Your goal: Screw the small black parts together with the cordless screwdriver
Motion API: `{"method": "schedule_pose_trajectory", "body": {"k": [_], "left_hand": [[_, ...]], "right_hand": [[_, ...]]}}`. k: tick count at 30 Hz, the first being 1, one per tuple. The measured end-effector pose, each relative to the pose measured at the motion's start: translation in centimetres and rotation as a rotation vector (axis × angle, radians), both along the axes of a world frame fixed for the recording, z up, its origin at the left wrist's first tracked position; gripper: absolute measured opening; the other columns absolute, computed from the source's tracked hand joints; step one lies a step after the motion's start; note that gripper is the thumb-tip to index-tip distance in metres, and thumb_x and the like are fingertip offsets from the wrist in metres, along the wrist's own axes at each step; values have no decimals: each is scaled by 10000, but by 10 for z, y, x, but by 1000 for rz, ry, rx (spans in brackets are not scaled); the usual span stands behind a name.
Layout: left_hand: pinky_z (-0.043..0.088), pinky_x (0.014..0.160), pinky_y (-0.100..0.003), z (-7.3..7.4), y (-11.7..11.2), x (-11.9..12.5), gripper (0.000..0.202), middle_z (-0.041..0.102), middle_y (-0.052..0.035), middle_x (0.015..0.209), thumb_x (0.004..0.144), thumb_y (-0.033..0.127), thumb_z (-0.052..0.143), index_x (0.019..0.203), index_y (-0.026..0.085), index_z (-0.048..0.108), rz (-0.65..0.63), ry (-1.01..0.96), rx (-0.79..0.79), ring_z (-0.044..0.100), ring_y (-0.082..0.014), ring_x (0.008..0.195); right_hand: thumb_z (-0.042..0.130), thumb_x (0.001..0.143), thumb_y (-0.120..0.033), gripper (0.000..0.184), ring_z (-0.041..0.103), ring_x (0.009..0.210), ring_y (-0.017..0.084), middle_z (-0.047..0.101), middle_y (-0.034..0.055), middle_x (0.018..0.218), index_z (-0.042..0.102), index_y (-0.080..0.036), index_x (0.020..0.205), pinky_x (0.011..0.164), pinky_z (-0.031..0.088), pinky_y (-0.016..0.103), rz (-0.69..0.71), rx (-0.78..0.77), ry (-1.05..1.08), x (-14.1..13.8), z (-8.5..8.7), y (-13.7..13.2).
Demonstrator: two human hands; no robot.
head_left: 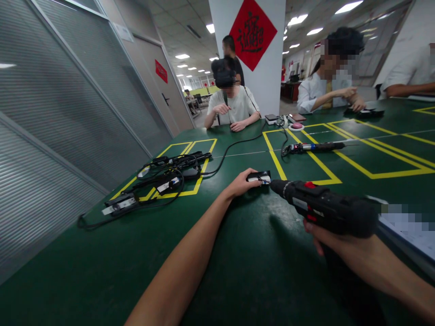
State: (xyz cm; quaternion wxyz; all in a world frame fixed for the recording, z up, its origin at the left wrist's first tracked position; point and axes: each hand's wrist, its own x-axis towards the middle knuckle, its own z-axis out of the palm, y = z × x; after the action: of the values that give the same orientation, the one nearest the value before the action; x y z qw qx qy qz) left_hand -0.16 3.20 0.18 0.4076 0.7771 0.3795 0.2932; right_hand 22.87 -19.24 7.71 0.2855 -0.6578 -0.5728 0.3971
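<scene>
My left hand (pixel 242 183) grips a small black part with a white label-like patch (pixel 258 179), holding it down on the green table (pixel 238 253). Wrapped round the handle of a black cordless drill (pixel 326 206) with red switches is my right hand (pixel 335 237). The drill points left, its chuck right beside the small part's right end. Whether the bit touches the part I cannot make out. Much of the drill's handle lies in shadow below the hand.
Black adapters and tangled cables (pixel 170 176) lie at left on yellow tape outlines. Ahead to the right is a pen-shaped electric screwdriver (pixel 316 147). A tablet-like slab (pixel 411 231) lies at right. Co-workers sit across the table, a person (pixel 234 104) among them; pink tape (pixel 296 126) is nearby.
</scene>
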Motion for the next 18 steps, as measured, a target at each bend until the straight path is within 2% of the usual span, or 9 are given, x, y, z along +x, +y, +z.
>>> {"method": "schedule_pose_trajectory", "body": {"k": [4, 9, 13, 18], "left_hand": [[464, 827, -305, -1, 2, 0, 495, 635, -45, 1017, 709, 419, 690, 1111, 160, 560, -10, -4, 9, 590, -175, 891], [472, 812, -302, -3, 3, 1, 499, 636, -47, 1031, 710, 422, 688, 1117, 165, 556, 0, 9, 6, 596, -176, 887], [469, 828, -305, -4, 4, 0, 455, 636, -49, 1047, 734, 395, 661, 1114, 166, 560, 2, 12, 21, 597, -180, 901], [456, 869, -311, -2, 3, -1, 413, 633, -46, 1069, 763, 383, 617, 1108, 161, 568, 8, 29, 40, 588, -187, 937]], "right_hand": [[534, 839, -515, 406, 504, 499, 133, 565, -16, 540, 566, -231, 550, 471, 418, 282, 8, 11, -6, -1, 1, 0], [524, 848, -494, 361, 599, 610, 186, 649, 22, 639, 600, -236, 607, 486, 433, 306, 18, 35, 6, -1, -2, 0], [524, 846, -514, 348, 589, 567, 188, 643, 10, 609, 604, -245, 640, 474, 426, 319, 12, 13, -4, 1, -3, 0], [523, 857, -516, 344, 645, 789, 240, 686, 26, 701, 622, -249, 665, 719, 483, 389, 3, 57, 19, 0, -2, -2]]}}
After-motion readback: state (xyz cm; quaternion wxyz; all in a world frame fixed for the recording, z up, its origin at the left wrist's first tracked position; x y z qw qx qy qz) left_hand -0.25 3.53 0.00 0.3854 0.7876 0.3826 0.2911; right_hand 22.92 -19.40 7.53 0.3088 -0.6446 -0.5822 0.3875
